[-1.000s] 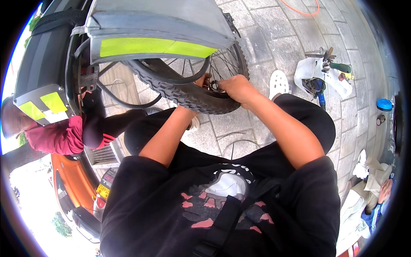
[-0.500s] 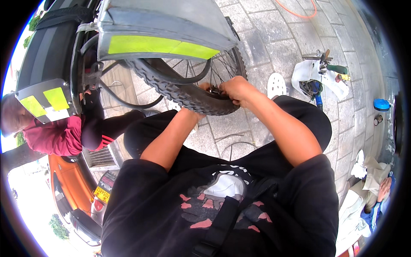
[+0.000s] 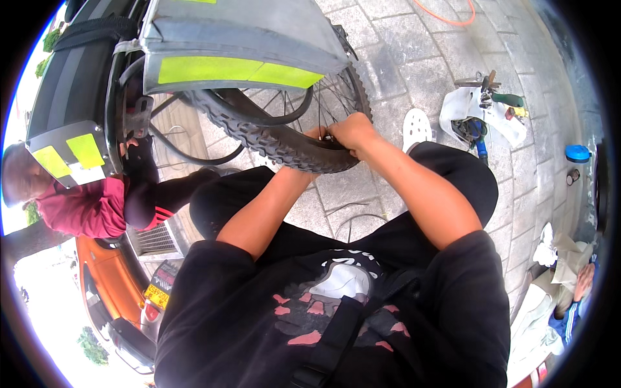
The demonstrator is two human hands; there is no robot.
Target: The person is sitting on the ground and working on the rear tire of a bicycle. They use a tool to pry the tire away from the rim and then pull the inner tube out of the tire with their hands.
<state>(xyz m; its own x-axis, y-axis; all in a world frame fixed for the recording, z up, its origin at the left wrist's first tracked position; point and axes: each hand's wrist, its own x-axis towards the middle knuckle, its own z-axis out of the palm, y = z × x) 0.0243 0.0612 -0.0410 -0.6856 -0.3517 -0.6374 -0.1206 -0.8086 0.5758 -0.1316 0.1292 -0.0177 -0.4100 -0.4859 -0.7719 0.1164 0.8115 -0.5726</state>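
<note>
A knobby black bicycle tire (image 3: 284, 145) on a spoked wheel faces me, its near part between my forearms. My left hand (image 3: 315, 132) reaches under the tire, most of it hidden, with fingertips showing at the inner side. On the right, my right hand (image 3: 352, 132) is closed over the tire's inner edge, thumb against the sidewall. A small metal part (image 3: 328, 138) shows at the rim beside its fingers; whether they touch it I cannot tell. A smooth black tube (image 3: 281, 119) curves out along the wheel's upper side.
A grey bag with a yellow-green strip (image 3: 239, 70) overhangs the wheel. A white bag of tools (image 3: 456, 107) lies on the paving to the right. At left sits another person in a red top (image 3: 90, 207), beside an orange car (image 3: 113, 271). A blue lidded container (image 3: 577, 154) stands far right.
My right hand has shifted slightly left and turned a little over the tire edge. My left forearm has moved slightly right. The tire stays nearly where it was.
</note>
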